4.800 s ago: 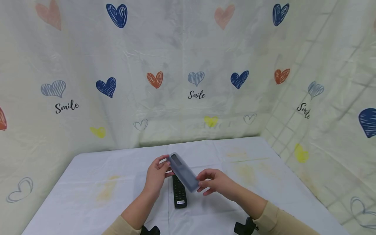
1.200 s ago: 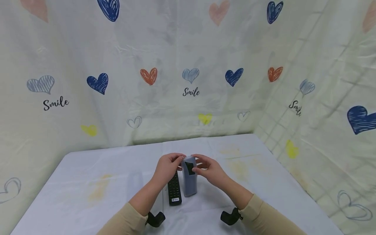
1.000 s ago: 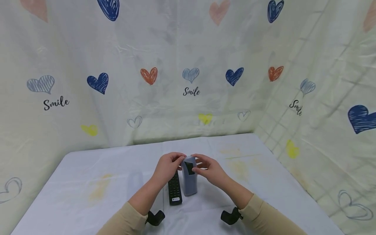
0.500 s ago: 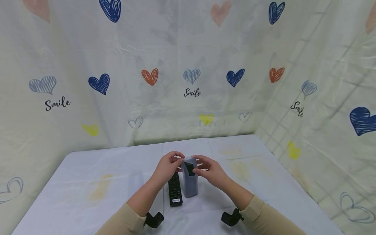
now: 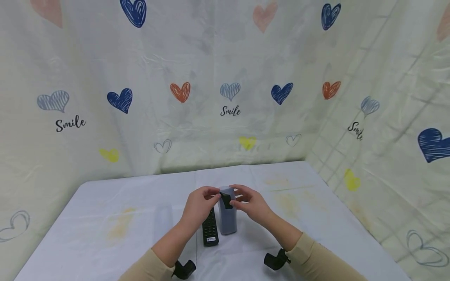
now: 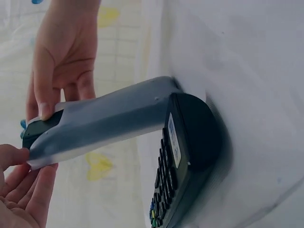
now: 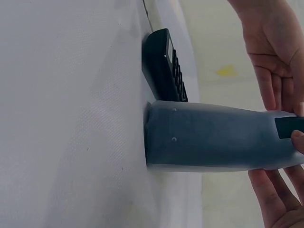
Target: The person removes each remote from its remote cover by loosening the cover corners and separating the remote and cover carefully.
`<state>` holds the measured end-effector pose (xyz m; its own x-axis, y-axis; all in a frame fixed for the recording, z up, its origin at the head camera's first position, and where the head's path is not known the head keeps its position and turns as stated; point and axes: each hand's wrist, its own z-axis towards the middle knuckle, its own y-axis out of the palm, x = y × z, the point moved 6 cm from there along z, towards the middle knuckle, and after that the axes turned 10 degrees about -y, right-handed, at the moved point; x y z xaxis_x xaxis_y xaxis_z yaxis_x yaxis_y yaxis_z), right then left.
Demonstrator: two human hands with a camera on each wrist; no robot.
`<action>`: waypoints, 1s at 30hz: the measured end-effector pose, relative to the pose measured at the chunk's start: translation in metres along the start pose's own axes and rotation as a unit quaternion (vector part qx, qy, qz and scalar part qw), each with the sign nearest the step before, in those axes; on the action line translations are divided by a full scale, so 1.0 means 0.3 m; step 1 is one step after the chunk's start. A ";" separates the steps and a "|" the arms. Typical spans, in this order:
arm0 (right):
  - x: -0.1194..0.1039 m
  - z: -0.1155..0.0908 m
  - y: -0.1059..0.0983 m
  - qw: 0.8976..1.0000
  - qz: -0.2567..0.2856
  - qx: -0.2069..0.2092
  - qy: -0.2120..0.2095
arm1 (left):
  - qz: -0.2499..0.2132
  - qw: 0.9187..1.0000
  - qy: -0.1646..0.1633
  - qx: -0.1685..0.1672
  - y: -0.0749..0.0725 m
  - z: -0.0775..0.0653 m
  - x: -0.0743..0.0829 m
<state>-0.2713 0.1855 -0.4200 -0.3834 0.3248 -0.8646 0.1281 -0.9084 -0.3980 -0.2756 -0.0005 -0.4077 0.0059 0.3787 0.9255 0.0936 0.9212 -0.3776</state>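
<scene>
A remote control in a translucent grey-blue sleeve (image 5: 227,222) stands on end, its lower end at the table; its dark body shows through. Black surface is bare at an opening near the upper end. From the left, my left hand (image 5: 198,205) pinches the upper edge beside this opening. My right hand (image 5: 254,205) grips the right side near the top, its thumb on the black part. Some fingers of both hands are hidden behind the sleeve. A second, uncovered black remote (image 5: 210,230) lies keys up just left of the sleeve, its far end behind my left hand.
White cloth covers the table (image 5: 123,249), with yellowish stains. Behind it hangs a curtain (image 5: 197,128) printed with hearts and "Smile". Dark wrist devices (image 5: 275,259) sit under both forearms.
Earlier the sleeved remote was tilted between both hands above the lying remote; now it stands upright to its right. In the last half second my left fingers shifted slightly down at the opening's edge.
</scene>
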 end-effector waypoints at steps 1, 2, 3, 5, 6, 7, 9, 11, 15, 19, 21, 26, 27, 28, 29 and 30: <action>0.000 0.000 0.000 1.000 0.003 0.002 -0.001 | -0.003 1.000 -0.001 0.002 0.001 0.001 0.001; 0.002 0.001 0.001 1.000 0.005 0.004 0.000 | -0.005 1.000 0.000 0.004 0.001 0.002 0.002; 0.002 0.000 0.001 1.000 0.006 0.005 0.000 | -0.006 1.000 0.003 0.007 0.001 0.003 0.002; 0.002 -0.001 0.001 1.000 0.005 0.005 0.000 | -0.008 1.000 0.009 0.011 0.001 0.003 0.005; 0.003 -0.002 0.001 1.000 0.002 0.005 -0.001 | -0.009 1.000 0.011 0.012 0.001 0.003 0.005; 0.004 -0.002 0.000 1.000 0.000 0.003 -0.001 | -0.012 1.000 0.013 0.013 0.000 0.003 0.004; 0.005 -0.003 -0.001 1.000 -0.005 -0.001 0.000 | -0.017 1.000 0.012 0.012 0.000 0.005 0.001; 0.006 -0.005 -0.004 1.000 -0.010 -0.004 -0.001 | -0.028 1.000 0.006 0.005 0.003 0.012 -0.004; 0.002 -0.011 -0.009 1.000 -0.012 -0.012 0.001 | -0.060 0.998 -0.014 -0.032 0.014 0.043 -0.023; 0.001 -0.012 -0.006 1.000 -0.005 -0.019 0.001 | -0.084 0.993 -0.026 -0.072 0.017 0.069 -0.039; 0.004 -0.011 -0.006 1.000 0.000 -0.018 0.004 | -0.086 0.993 -0.024 -0.079 0.015 0.071 -0.043; 0.017 -0.010 -0.012 1.000 0.009 -0.003 0.009 | -0.059 0.996 -0.005 -0.064 0.013 0.043 -0.044; 0.018 -0.009 -0.013 1.000 0.011 -0.001 0.007 | -0.051 0.997 -0.003 -0.059 0.014 0.035 -0.043; 0.017 -0.007 -0.013 1.000 0.012 0.001 0.005 | -0.044 0.997 0.001 -0.056 0.014 0.027 -0.041; 0.015 -0.006 -0.013 1.000 0.012 0.003 0.003 | -0.039 0.998 0.003 -0.053 0.016 0.021 -0.039; 0.013 -0.004 -0.012 1.000 0.011 0.004 0.002 | -0.033 0.998 0.008 -0.050 0.017 0.015 -0.036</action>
<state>-0.2721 0.1903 -0.4223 -0.3777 0.3053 -0.8741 0.1301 -0.9172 -0.3766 -0.2796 0.0006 -0.4197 0.0115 0.3152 0.9489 0.1927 0.9305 -0.3115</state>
